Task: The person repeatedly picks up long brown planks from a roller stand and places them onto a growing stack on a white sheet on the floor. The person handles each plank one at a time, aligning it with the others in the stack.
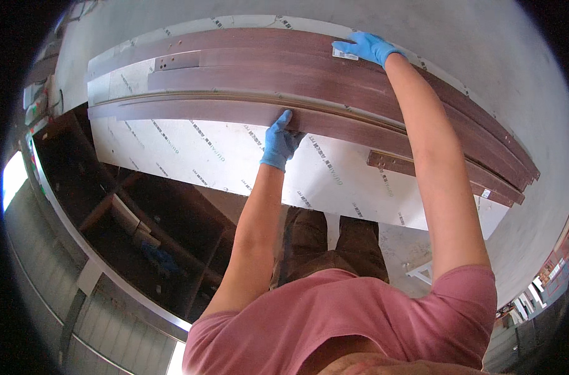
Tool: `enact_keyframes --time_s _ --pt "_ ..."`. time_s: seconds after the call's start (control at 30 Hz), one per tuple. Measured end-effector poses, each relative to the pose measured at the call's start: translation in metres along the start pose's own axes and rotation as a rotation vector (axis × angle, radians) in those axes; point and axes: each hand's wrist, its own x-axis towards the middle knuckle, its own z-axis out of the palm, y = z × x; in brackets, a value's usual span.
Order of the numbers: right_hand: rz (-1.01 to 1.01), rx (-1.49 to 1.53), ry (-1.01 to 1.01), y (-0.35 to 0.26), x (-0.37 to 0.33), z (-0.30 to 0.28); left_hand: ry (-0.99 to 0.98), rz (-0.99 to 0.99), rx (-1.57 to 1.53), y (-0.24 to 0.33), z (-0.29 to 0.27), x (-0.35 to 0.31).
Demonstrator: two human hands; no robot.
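Both my hands wear blue gloves. My left hand [280,142] is closed on the near edge of a long brown board [203,112], its thumb on top and its other fingers partly hidden at the edge. Farther off, my right hand [369,49] rests with fingers stretched out on the farthest brown board [253,39], beside a white label [345,54]. Between them lies another brown board [253,72]. A short brown piece with holes [391,164] is at the near right. Beneath them all is a large white panel [216,147] with printed film.
A dark open-topped box or frame with compartments [153,219] stands at the lower left, with a blue item [159,257] inside. Grey floor [478,50] surrounds the stack. A white frame-like piece [420,273] lies on the floor near my legs. Clutter lines the far right.
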Motion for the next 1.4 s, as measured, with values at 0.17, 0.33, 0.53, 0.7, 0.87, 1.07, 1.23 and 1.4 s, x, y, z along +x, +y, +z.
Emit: enact_keyframes --time_s 0.17,0.33,0.53,0.7,0.87,1.07,1.23,1.4 --pt "-0.013 -0.070 0.070 0.005 0.001 0.008 0.041 0.028 0.013 0.001 0.011 -0.003" --pt "-0.050 -0.038 0.072 -0.006 -0.010 0.001 0.073 0.065 0.094 0.004 0.032 0.002" --pt "0.017 -0.071 0.078 -0.004 -0.011 0.000 0.050 0.038 0.103 0.009 0.037 0.011" --pt "-0.008 -0.065 0.155 -0.010 -0.015 0.006 0.071 0.013 0.092 0.007 0.026 0.016" --pt "0.057 -0.176 0.252 -0.022 -0.037 0.003 0.029 -0.015 0.144 0.009 0.035 0.013" --pt "-0.102 -0.167 0.946 -0.037 -0.134 0.041 0.083 -0.036 0.270 0.013 0.017 0.018" --pt "0.078 0.000 0.921 -0.036 -0.293 0.158 0.109 -0.088 0.479 0.015 0.005 0.019" --pt "0.453 0.113 0.902 -0.058 -0.460 0.312 0.131 -0.218 0.674 0.016 -0.026 0.004"
